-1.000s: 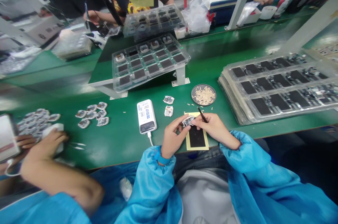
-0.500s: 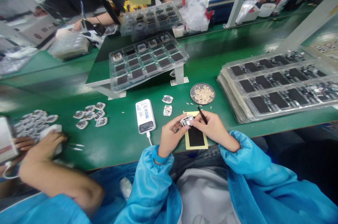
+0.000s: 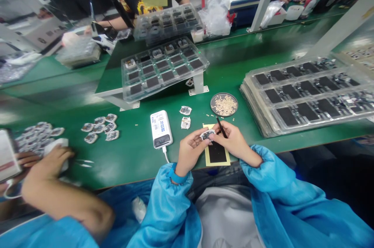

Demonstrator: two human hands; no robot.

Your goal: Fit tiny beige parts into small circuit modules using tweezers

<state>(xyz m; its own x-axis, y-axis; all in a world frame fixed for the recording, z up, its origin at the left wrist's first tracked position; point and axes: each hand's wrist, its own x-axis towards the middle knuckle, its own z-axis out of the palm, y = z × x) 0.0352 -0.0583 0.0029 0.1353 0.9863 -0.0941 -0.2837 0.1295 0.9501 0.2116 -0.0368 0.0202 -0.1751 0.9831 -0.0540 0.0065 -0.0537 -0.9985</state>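
Observation:
My left hand (image 3: pixel 191 148) pinches a small white-framed electronic part (image 3: pixel 207 135) with circuitry on its upper face. Fingers of my right hand (image 3: pixel 232 140) touch the part's right side. That same hand grips a slim black pen-like tool (image 3: pixel 221 126), its upper end pointing up and left; its lower end is hidden. Under both hands lies a black pad with a yellow border (image 3: pixel 208 158). Just beyond are two similar parts, one (image 3: pixel 185 110) behind the other (image 3: pixel 185 123). A dark round dish (image 3: pixel 212 110) holds many tiny beige pieces.
A white power bank (image 3: pixel 160 125) with a cable lies left of my hands. Several parts (image 3: pixel 99 128) sit farther left, near a co-worker's hand (image 3: pixel 55 158). Stacked clear trays (image 3: pixel 254 111) stand right; another tray (image 3: pixel 166 64) rests on a raised stand. Other people work across the bench.
The part in my left hand has tilted, and its circuitry shows more clearly. My right hand and the black tool have shifted slightly left.

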